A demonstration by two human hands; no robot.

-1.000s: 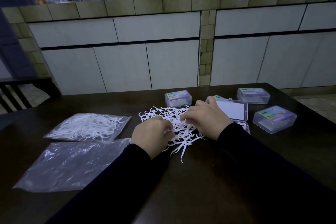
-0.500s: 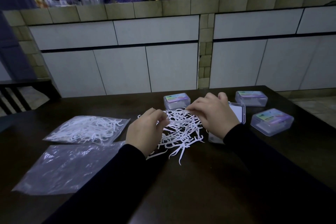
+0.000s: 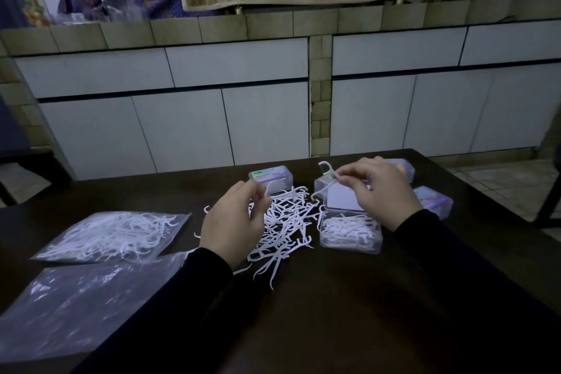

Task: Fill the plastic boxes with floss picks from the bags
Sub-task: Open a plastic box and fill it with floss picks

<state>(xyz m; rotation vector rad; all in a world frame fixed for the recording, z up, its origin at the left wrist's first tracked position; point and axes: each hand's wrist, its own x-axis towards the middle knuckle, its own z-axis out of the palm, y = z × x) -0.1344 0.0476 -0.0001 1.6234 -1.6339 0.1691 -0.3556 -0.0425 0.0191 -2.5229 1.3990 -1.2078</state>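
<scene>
While both hands hang just above the dark table point(image 3: 334, 313), the right hand point(image 3: 383, 188) pinches a white floss pick point(image 3: 328, 171) between thumb and fingertips, its forked head pointing up and left. The left hand point(image 3: 233, 222) pinches another pick by one end over the loose pile of picks point(image 3: 285, 222) lying between the hands. Just right of the pile sits an open plastic box point(image 3: 349, 231), partly filled, its lid standing up behind it under the right hand. Closed boxes point(image 3: 271, 177) lie farther back and to the right. Off to the left lie a full bag of picks point(image 3: 112, 235) and, nearer, an empty bag point(image 3: 76, 307).
</scene>
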